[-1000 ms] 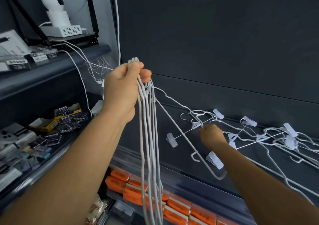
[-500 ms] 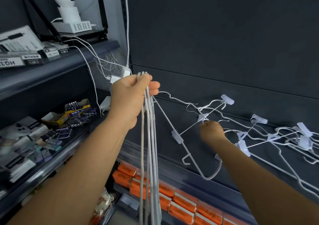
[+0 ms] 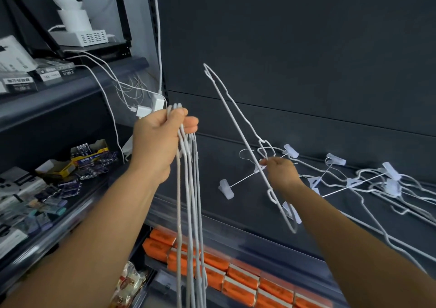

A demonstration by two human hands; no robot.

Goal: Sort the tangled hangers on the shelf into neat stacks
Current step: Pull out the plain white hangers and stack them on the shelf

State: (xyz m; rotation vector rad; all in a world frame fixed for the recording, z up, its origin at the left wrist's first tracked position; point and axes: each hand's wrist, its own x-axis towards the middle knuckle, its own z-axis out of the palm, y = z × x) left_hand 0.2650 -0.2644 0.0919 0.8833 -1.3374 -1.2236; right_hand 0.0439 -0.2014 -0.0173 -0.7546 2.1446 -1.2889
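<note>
At centre frame, the left hand (image 3: 160, 140) grips a hanging bundle of white hangers (image 3: 191, 213). At centre right, the right hand (image 3: 282, 173) pinches one hanger (image 3: 238, 116), tilted upward from the tangle (image 3: 377, 185) on the shelf (image 3: 354, 237). Next, likely free it and add it to the bundle.

Left hand (image 3: 160, 140): fingers curled round a bundle (image 3: 191, 213) of white wire hangers that hangs straight down, left of the pile.
Right hand (image 3: 279, 173): pinches one hanger (image 3: 236, 111) near its hook, at the pile's left end; that hanger tilts up to the left, its far end raised above the pile.
Pile (image 3: 368, 182): tangled white clip hangers lying on the dark shelf (image 3: 306, 225).
Below the shelf: orange packs (image 3: 240, 277) in a row.
Left of the bundle: batteries (image 3: 94, 163) on a side shelf.
</note>
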